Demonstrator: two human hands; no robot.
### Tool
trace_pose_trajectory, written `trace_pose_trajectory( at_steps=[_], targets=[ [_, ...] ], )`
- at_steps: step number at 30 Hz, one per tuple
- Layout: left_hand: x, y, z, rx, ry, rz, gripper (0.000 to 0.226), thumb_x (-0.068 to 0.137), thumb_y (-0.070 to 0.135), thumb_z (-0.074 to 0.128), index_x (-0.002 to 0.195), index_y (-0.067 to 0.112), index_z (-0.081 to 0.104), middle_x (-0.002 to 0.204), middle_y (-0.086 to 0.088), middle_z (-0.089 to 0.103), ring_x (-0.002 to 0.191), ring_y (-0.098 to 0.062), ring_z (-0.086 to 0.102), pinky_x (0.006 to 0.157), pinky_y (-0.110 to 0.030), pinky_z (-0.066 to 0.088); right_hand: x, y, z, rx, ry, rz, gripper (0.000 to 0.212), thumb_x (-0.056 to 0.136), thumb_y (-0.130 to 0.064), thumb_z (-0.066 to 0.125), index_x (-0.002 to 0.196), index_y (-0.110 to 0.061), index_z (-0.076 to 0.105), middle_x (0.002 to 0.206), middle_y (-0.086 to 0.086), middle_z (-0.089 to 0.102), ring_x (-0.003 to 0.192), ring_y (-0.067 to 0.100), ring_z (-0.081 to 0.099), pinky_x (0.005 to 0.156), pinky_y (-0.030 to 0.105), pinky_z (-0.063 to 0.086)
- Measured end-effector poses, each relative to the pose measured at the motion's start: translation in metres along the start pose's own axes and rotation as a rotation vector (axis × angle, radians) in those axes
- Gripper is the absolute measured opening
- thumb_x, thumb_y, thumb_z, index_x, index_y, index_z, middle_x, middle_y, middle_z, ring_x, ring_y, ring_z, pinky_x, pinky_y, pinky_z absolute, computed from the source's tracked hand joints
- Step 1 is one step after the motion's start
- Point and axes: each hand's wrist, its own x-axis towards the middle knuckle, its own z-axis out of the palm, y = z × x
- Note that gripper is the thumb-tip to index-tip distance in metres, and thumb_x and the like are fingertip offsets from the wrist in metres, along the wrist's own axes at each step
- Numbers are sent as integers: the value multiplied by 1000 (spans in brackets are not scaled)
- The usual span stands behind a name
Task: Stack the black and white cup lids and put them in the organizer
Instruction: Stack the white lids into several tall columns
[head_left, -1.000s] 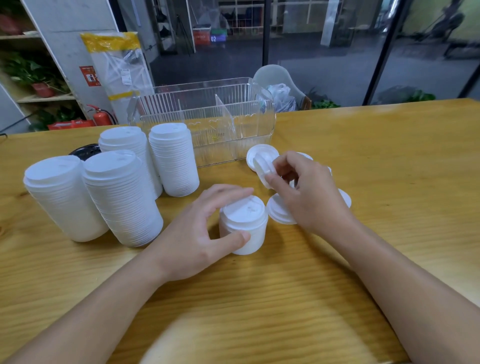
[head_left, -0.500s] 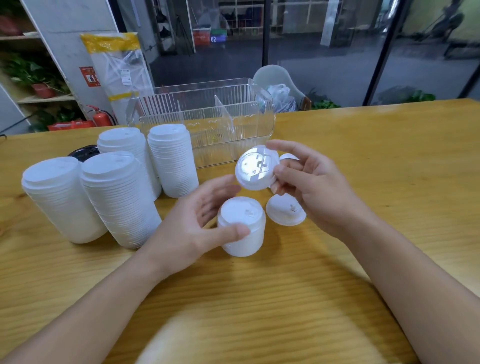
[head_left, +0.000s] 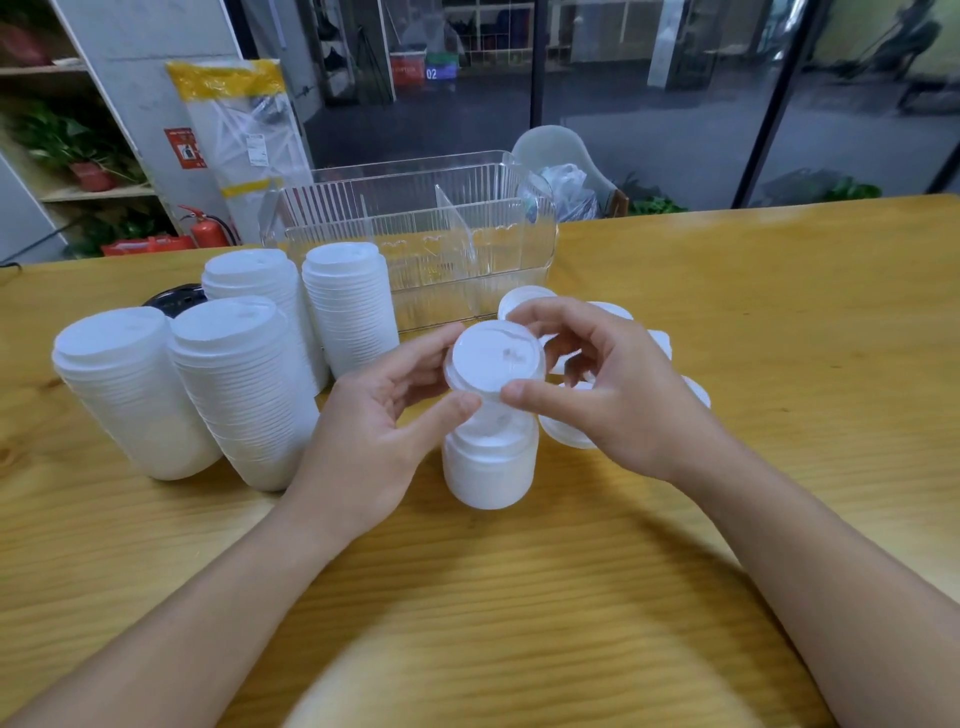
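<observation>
- Nearest us on the table (head_left: 779, 312) stands a short stack (head_left: 488, 465) of white lids.
- Just above it, our left hand (head_left: 374, 431) and right hand (head_left: 613, 395) pinch one white lid (head_left: 493, 356) by its rim, thumbs in front, fingers behind.
- Loose lids (head_left: 563, 434) lie under our right hand.
- Left, four tall stacks (head_left: 239, 395) stand, hiding a black lid (head_left: 174, 301).
- Beyond sits the clear organizer (head_left: 415, 228), no lids visible inside.
</observation>
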Motion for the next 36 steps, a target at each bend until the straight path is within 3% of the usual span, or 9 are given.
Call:
trace_pose_trajectory(
  at_steps=[3, 6, 9, 13, 17, 20, 29, 33, 36],
  targets=[
    [-1, 0, -4, 37, -79, -23, 73, 97, 26, 85, 162, 24, 52, 147, 10, 71, 142, -13, 62, 124, -44, 46, -3, -3, -3, -155, -3, -10, 44, 86, -45, 88, 125, -33, 69, 127, -17, 71, 122, 10, 63, 97, 37, 52],
    [-3, -3, -7, 61, -265, -126, 123, 84, 34, 96, 175, 40, 14, 161, 17, 56, 152, -7, 50, 129, -43, 36, -6, -4, -4, -116, -17, 11, 38, 88, -41, 88, 122, -29, 73, 118, -16, 75, 121, 7, 66, 102, 32, 50],
    [-7, -2, 1, 113, -345, -189, 149, 71, 38, 105, 173, 49, -4, 152, 31, 58, 145, 4, 53, 126, -38, 38, -19, -5, 2, -110, -40, 64, 55, 88, -44, 88, 137, -30, 69, 123, -18, 73, 125, 1, 64, 103, 18, 47],
    [-8, 0, 8, 155, -313, -209, 140, 79, 42, 98, 172, 52, -6, 138, 36, 63, 132, 10, 60, 110, -20, 45, -32, -8, 14, -240, -75, 51, 53, 89, -50, 85, 138, -36, 70, 130, -23, 69, 131, -4, 57, 105, 13, 41],
    [-8, 0, 7, 132, -313, -253, 137, 84, 44, 95, 172, 48, -9, 135, 48, 58, 129, 23, 53, 101, -2, 40, -33, -9, 18, -311, -52, 59, 54, 91, -59, 79, 140, -40, 68, 137, -27, 65, 138, -3, 52, 117, 33, 42],
    [-9, 1, 7, 125, -311, -271, 137, 84, 43, 95, 173, 44, -9, 131, 52, 56, 124, 28, 52, 93, 7, 35, -34, -7, 20, -336, -61, 69, 56, 92, -63, 76, 142, -40, 67, 139, -26, 63, 139, -2, 51, 118, 37, 42],
    [-8, -4, 3, 159, -336, -244, 135, 79, 52, 95, 174, 46, -2, 137, 50, 56, 133, 23, 50, 101, 1, 38, -35, -2, 20, -371, -119, 25, 63, 95, -68, 69, 151, -40, 59, 144, -27, 57, 141, 2, 48, 117, 31, 40],
    [-8, -9, 2, 188, -321, -190, 127, 79, 53, 96, 172, 52, 9, 142, 40, 58, 138, 14, 52, 118, -21, 40, -45, 9, 2, -406, 55, 25, 50, 98, -65, 66, 139, -36, 66, 130, -25, 66, 125, 3, 59, 109, 27, 38],
    [-8, -9, 4, 157, -298, -171, 125, 75, 51, 100, 169, 54, 17, 144, 36, 58, 137, 8, 56, 116, -26, 42, -53, 23, -14, -599, 166, 41, 36, 95, -54, 74, 125, -36, 71, 116, -25, 66, 109, 3, 56, 101, 30, 32]
  ],
)
